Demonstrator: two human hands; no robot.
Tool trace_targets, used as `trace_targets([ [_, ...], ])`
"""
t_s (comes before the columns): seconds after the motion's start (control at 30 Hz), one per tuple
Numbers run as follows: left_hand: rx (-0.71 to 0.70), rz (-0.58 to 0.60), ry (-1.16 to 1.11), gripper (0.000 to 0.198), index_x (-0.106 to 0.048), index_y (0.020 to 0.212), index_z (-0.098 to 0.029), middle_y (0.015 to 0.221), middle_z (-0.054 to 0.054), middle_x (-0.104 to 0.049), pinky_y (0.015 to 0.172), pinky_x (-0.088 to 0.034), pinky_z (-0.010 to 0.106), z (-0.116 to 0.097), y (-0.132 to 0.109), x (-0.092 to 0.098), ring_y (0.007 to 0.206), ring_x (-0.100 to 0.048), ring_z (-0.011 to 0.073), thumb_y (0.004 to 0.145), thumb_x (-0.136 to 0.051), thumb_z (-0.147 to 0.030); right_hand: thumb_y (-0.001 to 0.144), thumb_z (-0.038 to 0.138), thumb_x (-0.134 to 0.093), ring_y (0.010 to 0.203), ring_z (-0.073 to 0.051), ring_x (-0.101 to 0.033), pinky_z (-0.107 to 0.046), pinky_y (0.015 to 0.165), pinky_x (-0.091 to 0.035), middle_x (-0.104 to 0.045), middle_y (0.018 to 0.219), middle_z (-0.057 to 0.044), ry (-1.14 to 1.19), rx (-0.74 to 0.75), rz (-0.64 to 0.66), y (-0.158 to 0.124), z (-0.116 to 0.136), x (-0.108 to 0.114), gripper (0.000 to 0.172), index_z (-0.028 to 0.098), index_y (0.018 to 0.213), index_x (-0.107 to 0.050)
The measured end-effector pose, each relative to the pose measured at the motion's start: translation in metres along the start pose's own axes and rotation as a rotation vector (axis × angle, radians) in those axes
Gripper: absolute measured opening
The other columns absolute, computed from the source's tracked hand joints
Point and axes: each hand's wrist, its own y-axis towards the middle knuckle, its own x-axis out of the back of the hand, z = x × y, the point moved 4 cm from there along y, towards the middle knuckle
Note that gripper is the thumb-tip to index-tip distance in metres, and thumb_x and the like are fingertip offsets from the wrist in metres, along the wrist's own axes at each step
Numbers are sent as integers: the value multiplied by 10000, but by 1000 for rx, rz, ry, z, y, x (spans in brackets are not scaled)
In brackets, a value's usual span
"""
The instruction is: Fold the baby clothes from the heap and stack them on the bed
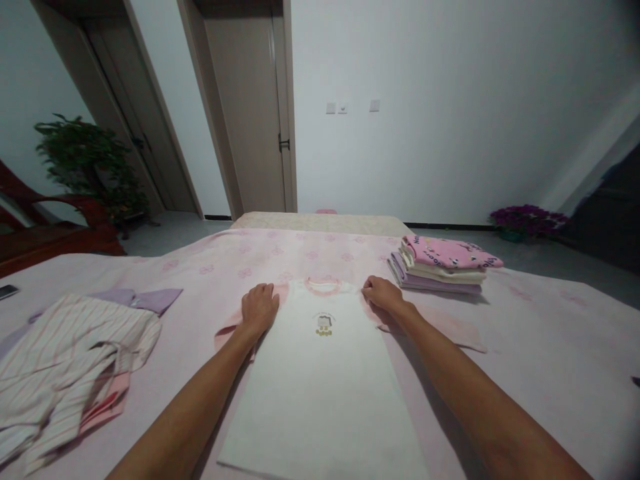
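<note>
A white shirt (pixel 320 387) with pink sleeves and a pink collar lies spread flat on the table in front of me, its small chest print facing up. At its left shoulder, my left hand (pixel 260 308) is closed with the fingers curled on the pink fabric. Across from it, my right hand (pixel 383 293) pinches the shirt at the other shoulder. The right sleeve (pixel 450 325) stretches out past my right forearm, while the left sleeve (pixel 229 328) is partly hidden under my left arm.
A stack of folded clothes (pixel 440 263), pink on top, sits at the back right. To the left lies a loose pile of striped and purple clothes (pixel 75 360). A phone (pixel 8 291) rests near the left edge of the pink tablecloth (pixel 540 360).
</note>
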Motion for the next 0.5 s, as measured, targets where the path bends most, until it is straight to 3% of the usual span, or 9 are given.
trace_targets([
  [0.1,39,33,18,351,-664,1177,-198,1200,154,-670,911,-436,428,3,15,5,1117,-602,321,921,-483,-356,873,292,-554,810,-154,-632,-252,603,-305,-735,921,-19,22,36,-22,0,-2,1,161,228,946,-683],
  [0.27,60,74,3,291,-705,1050,-227,1074,98,-734,881,-444,381,11,36,8,1036,-654,277,910,-487,-360,942,367,-497,855,-177,-620,-269,622,-289,-720,958,-27,19,27,-116,3,-8,1,203,246,1012,-644],
  [0.43,97,45,7,291,-684,1064,-208,1092,103,-725,850,-467,371,17,38,8,1002,-670,262,935,-449,-322,951,428,-517,830,-188,-614,-283,652,-315,-711,937,-20,-45,-7,-172,6,-18,-7,222,254,1010,-642],
  [0.5,66,9,18,304,-677,1118,-188,1136,136,-705,907,-458,411,13,35,7,1046,-655,281,938,-447,-274,955,393,-515,882,-201,-612,-297,707,-354,-708,971,-37,-99,10,-197,5,-19,-8,207,245,1001,-653],
])
